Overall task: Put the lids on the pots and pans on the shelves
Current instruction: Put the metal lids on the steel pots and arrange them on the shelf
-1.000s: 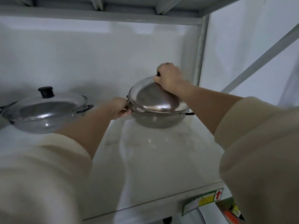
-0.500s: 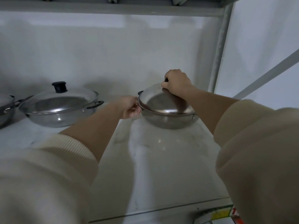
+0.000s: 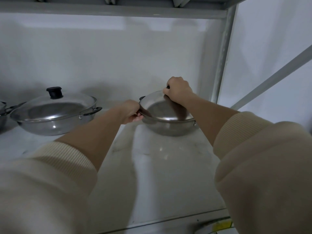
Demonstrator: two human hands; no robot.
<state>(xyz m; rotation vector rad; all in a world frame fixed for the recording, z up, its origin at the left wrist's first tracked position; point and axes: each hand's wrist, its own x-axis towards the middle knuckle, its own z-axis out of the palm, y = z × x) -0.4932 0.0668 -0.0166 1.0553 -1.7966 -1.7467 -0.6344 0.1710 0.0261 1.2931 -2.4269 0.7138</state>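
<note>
A steel pot (image 3: 168,128) stands on the white shelf (image 3: 152,174), right of centre. A domed steel lid (image 3: 162,110) lies on its rim. My right hand (image 3: 178,89) is closed over the lid's black knob, which is mostly hidden. My left hand (image 3: 130,111) grips the pot's left side handle. Further left sits a wider steel pan (image 3: 54,122) with a lid and a black knob (image 3: 54,92) on top.
At the far left edge part of another pot (image 3: 2,114) shows. A grey upright post (image 3: 221,53) stands just right of the pot, with a diagonal brace (image 3: 273,76) beyond. The shelf above hangs low overhead. The shelf's front edge (image 3: 168,218) runs below.
The lid, tilted a second ago, has come down onto the pot's rim. Both hands kept their holds. The view has shifted, so the pots sit further right in frame.
</note>
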